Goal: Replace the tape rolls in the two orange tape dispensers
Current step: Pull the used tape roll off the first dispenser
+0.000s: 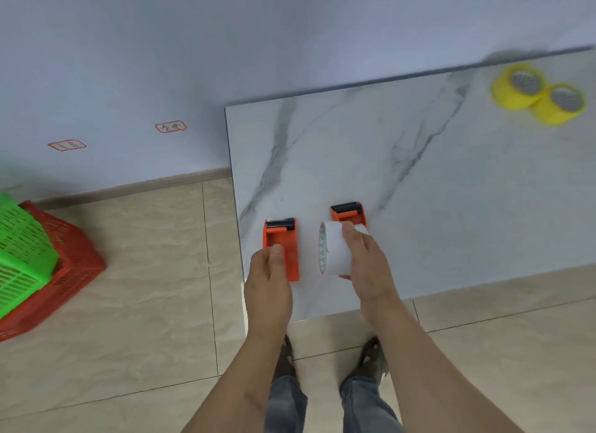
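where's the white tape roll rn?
Head view: white tape roll in the right hand, above the table's near edge, between the two orange dispensers.

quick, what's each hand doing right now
Left hand: grips the left orange dispenser.
Right hand: holds the white tape roll.

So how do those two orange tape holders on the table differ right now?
The left orange plastic tape dispenser sits at the marble table's edge, with the left hand gripping its near end; its bay looks empty. The right orange dispenser sits farther back, mostly hidden behind the white tape roll gripped by the right hand, which doesn't visibly hold it. Both share orange bodies and black cutters pointing away.
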